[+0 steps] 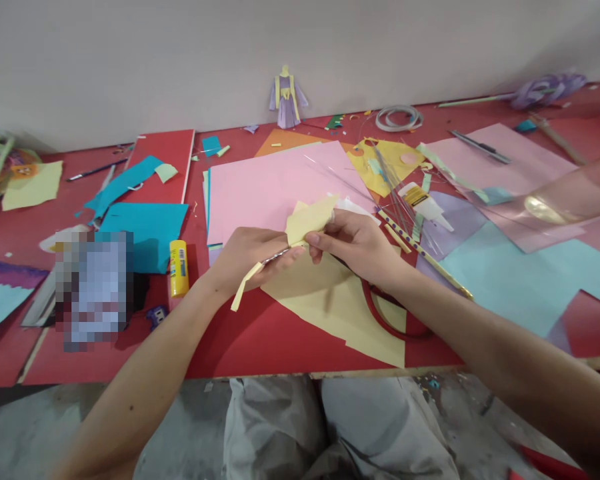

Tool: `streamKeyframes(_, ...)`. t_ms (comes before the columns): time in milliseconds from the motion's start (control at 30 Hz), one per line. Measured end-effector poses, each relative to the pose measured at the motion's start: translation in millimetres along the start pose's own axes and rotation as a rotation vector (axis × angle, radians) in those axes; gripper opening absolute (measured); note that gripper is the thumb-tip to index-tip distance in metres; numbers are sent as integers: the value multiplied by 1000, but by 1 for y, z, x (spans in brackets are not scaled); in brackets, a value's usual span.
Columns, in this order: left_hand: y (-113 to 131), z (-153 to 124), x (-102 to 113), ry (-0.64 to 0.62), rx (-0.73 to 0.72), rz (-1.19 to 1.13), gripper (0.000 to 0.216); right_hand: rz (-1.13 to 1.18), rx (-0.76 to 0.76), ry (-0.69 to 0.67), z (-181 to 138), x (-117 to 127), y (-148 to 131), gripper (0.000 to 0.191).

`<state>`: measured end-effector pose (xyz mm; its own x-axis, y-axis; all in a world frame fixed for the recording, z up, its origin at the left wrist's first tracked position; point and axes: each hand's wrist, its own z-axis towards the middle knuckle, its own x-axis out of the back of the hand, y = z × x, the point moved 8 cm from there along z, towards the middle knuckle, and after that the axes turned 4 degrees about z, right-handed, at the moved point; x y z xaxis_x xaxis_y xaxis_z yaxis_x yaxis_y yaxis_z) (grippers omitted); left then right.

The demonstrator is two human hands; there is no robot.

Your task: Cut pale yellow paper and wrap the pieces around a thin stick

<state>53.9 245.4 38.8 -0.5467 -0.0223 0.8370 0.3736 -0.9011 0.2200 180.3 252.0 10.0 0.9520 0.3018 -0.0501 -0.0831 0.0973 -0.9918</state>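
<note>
My left hand (245, 257) is closed around small scissors (278, 255); only their metal blades show past my fingers. The blades meet the lower edge of a small pale yellow paper piece (311, 219). My right hand (356, 243) pinches that piece between thumb and fingers, just above the table. A thin cut yellow strip (242, 292) hangs down below my left hand. Under both hands a larger yellow sheet (330, 310) lies flat on the red table (260, 347), and a red curved ring (380, 323) shows beneath my right wrist.
A pink sheet (270, 183) lies behind my hands, and a yellow glue stick (179, 267) and teal paper (145, 227) to the left. To the right are a glue bottle (425, 200), a dotted pencil (420, 250), thin wires and a light blue sheet (520, 280). A paper doll (286, 100) stands by the wall.
</note>
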Motion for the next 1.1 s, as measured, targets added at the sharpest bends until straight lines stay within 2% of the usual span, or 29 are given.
streamKeyframes(467,9,4,-2,-14,-112,111,32,-55,-39,31,1,3,7,30)
streamKeyframes(767,9,2,-10,-74,-129,190,34,-63,-47,-4,2,2,10,26)
streamKeyframes(1100,8,2,-7,-46,-112,159,31,-86,-53,13,1,4,10,28)
